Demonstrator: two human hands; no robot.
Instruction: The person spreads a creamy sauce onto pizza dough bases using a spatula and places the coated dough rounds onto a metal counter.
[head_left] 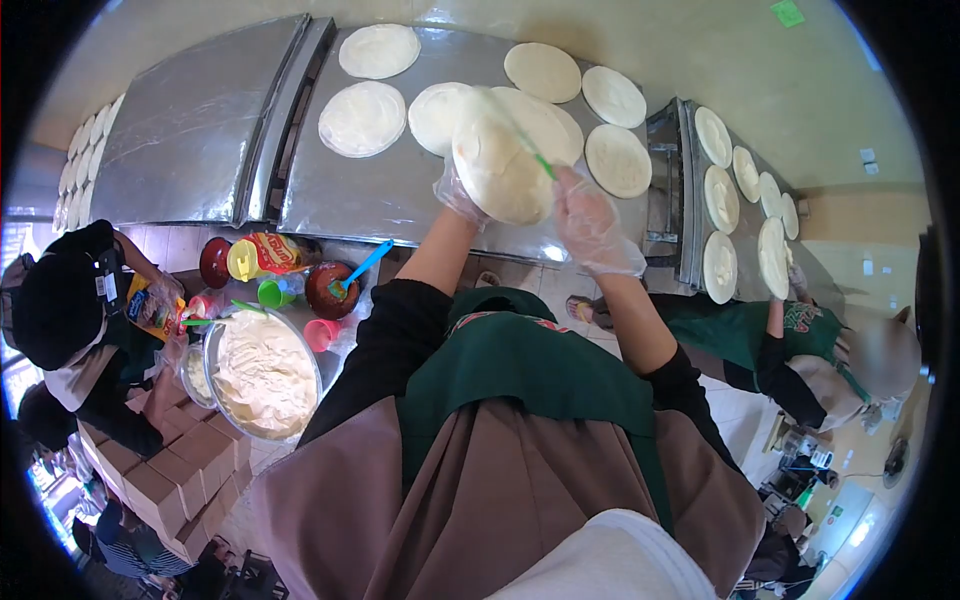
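My gloved left hand (pixel 459 192) holds up a round, pale flatbread (pixel 498 175) from its left edge and underside, tilted above the metal table. Creamy white spread covers part of its face. My gloved right hand (pixel 598 222) grips a spatula (pixel 543 163) by its green handle. The spatula's blade is smeared by motion and lies over the upper part of the bread. Most of my left fingers are hidden behind the bread. Just beyond, another flatbread (pixel 540 115) lies on the table.
Several flatbreads lie on the metal table (pixel 310 200). At left, a large bowl (pixel 208 350) holds white cream, beside a brown bowl (pixel 322 298) with a blue spatula (pixel 368 265). One co-worker (pixel 70 300) stands left near stacked cartons (pixel 160 480); another (pixel 800 350) holds a flatbread at right.
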